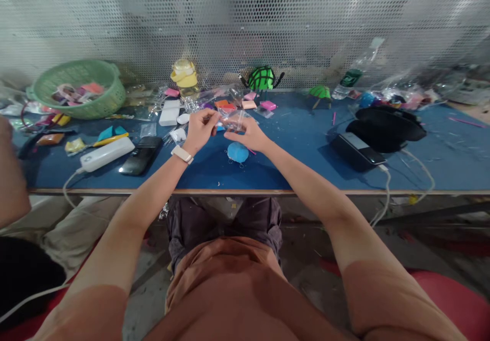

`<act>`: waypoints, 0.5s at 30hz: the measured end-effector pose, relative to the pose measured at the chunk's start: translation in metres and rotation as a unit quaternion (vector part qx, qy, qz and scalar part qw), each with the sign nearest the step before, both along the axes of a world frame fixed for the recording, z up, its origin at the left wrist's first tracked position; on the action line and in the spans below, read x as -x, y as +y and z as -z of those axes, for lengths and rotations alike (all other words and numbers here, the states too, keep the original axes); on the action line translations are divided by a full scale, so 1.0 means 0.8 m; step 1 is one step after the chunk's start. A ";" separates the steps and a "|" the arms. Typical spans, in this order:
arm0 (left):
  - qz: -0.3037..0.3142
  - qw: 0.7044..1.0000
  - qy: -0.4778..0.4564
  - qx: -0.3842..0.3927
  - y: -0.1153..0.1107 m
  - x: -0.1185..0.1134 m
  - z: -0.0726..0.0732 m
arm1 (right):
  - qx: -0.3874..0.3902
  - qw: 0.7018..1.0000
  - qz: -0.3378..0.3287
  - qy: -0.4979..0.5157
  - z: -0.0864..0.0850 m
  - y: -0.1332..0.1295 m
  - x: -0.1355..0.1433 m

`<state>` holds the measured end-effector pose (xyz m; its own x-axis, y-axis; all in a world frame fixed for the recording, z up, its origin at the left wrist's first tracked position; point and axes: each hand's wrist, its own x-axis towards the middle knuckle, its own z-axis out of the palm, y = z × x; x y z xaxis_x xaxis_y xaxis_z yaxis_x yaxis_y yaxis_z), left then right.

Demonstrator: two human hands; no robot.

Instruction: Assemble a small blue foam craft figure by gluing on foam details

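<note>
Above the blue table point(306, 162), my left hand point(201, 128), with a pale band on its wrist, pinches at the left end of a small clear plastic bag point(235, 120). My right hand point(251, 132) is closed on the bag's other side, thumb toward me. Something small and blue point(220, 127) shows between the hands; whether it is inside the bag I cannot tell. Just below them lies a round blue piece point(238, 152) with small wire loops at its edge. Orange and pink packets point(225, 106) lie right behind my fingers.
At the left are a green basket point(111, 93), a white power bank point(107, 154) and a black phone point(141, 155). A black device point(356, 152) with a white cable stands right. Behind are a yellow-topped bottle point(184, 78), a green turtle-like figure point(261, 78) and a plastic bottle point(354, 73).
</note>
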<state>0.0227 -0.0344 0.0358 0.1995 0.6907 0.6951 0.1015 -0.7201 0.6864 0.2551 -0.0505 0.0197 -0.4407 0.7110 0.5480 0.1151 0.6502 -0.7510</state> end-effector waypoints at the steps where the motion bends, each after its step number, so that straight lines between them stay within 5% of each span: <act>1: -0.005 1.000 -0.001 -0.003 -0.001 -0.001 -0.001 | 0.002 1.000 -0.005 0.000 -0.001 0.001 -0.001; 15: -0.017 1.000 -0.013 -0.022 -0.002 -0.003 0.002 | 0.035 0.998 -0.042 0.021 0.004 0.006 0.000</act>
